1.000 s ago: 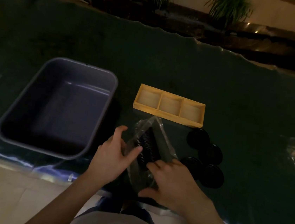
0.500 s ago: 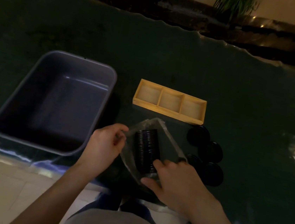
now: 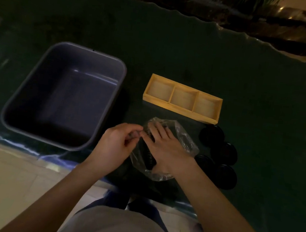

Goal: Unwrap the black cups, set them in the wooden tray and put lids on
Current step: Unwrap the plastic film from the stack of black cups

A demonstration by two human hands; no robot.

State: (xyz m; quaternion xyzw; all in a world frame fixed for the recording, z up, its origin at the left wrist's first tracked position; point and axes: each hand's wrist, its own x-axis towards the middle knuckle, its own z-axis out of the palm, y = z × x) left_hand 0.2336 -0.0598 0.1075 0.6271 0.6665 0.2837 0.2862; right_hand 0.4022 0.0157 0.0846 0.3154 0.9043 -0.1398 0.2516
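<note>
A stack of ribbed black cups [image 3: 148, 153] lies on its side inside a clear plastic wrapper [image 3: 185, 140] near the table's front edge. My left hand [image 3: 116, 144] pinches the wrapper's left edge. My right hand [image 3: 166, 146] lies over the stack with its fingers reaching into the wrapper's open far end. Just beyond, the wooden tray [image 3: 181, 107] shows three empty compartments. Several black lids [image 3: 220, 156] lie flat in a cluster to the right of the wrapper.
A large grey plastic tub [image 3: 63, 96], empty, stands on the left of the dark green table cover [image 3: 265, 90]. The table's front edge runs just under my hands. Plants and a dark ledge lie behind the far edge.
My right hand has slid from the stack's near end forward over it into the wrapper's opening. My left hand keeps pinching the wrapper's left edge. The camera has tilted down.
</note>
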